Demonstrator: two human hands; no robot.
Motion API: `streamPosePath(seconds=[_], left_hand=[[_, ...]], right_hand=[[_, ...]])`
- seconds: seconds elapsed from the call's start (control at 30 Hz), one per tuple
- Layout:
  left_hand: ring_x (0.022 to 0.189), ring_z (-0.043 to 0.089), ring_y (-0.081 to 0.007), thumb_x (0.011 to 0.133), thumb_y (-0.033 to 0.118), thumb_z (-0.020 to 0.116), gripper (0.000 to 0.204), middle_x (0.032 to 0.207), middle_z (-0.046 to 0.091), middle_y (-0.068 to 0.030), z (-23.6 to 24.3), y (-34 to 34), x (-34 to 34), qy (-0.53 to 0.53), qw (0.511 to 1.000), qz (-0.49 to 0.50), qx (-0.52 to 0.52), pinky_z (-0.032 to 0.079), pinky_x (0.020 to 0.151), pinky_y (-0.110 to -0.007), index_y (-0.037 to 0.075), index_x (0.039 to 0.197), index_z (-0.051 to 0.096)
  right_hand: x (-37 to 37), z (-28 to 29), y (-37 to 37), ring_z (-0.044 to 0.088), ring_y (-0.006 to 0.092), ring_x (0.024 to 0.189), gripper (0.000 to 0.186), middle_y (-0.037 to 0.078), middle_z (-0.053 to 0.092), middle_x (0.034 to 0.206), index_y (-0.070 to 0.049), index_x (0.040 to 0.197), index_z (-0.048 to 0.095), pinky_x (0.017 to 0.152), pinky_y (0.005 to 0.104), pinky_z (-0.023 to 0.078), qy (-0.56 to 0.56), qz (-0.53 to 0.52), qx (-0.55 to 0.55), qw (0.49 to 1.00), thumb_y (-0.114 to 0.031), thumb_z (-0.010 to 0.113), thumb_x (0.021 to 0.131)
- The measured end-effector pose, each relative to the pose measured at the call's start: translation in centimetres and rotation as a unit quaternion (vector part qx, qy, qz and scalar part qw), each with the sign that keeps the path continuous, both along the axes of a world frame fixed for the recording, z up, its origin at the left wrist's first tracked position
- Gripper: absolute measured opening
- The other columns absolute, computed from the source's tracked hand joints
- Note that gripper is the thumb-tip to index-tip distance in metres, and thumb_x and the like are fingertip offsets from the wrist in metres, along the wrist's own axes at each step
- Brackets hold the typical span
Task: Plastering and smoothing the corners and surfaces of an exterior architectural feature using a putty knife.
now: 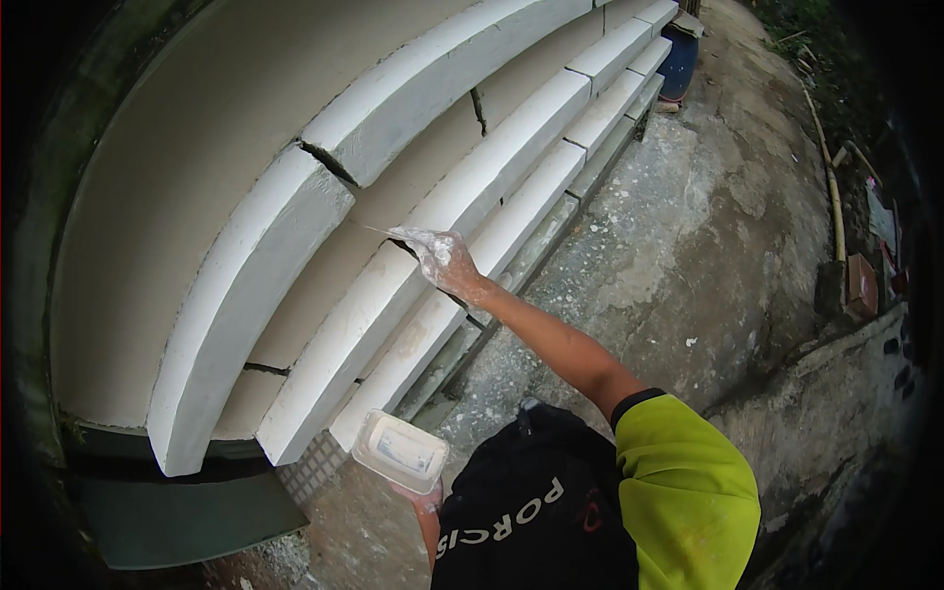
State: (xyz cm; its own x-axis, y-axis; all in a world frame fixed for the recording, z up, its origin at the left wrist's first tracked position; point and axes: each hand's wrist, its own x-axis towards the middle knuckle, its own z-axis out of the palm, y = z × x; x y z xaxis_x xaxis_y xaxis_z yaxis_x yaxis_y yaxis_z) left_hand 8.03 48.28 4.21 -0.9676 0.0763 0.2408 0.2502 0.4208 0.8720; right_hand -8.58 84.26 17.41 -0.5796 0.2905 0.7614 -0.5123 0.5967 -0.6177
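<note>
My right hand [444, 264], coated in white material, is closed round a thin pointed tool [378, 228] at a dark gap between segments of the middle white curved ledge [506, 133]. My left hand [417, 497] holds a shallow rectangular plastic container [401, 449] with pale material inside, below and left of my right hand. A larger curved white ledge [236, 265] lies up and left of the tool, split by a dark crack. A lower white ledge [388, 388] runs just above the container. My left fingers are largely hidden by the container.
A grey, stained concrete floor [708, 256] runs along the ledges. A blue barrel [678, 69] stands at the far end. At the right are bamboo poles [836, 206], a brick block [861, 285] and a low rough wall [836, 393]. A dark panel [177, 521] sits at the lower left.
</note>
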Motion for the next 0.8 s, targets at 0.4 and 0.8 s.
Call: streamPosePath(seconds=[0.4,0.8], left_hand=[[0.098,0.061,-0.0203,0.065,0.013,0.079,0.066,0.111,0.060,-0.0103,-0.7,1.1,0.6,-0.045,0.994,0.048,0.084,0.050,0.084,-0.035,0.002,0.122,0.047],[0.119,0.050,-0.0319,0.090,0.058,0.032,0.066,0.137,0.045,-0.0086,0.9,3.4,0.7,-0.243,0.834,-0.001,0.496,0.044,0.096,-0.055,0.015,0.140,0.036]], right_hand=[[-2.7,0.3,6.0,0.065,0.0305,0.077,0.035,0.021,0.067,0.090,0.004,0.119,0.057,0.075,0.0345,0.049,-0.015,-0.141,-0.101,0.985,-0.001,0.050,0.085],[-2.7,0.0,11.5,0.066,0.0310,0.088,0.036,0.021,0.065,0.106,0.004,0.121,0.056,0.081,0.0356,0.049,-0.060,-0.204,-0.108,0.971,-0.004,0.050,0.087]])
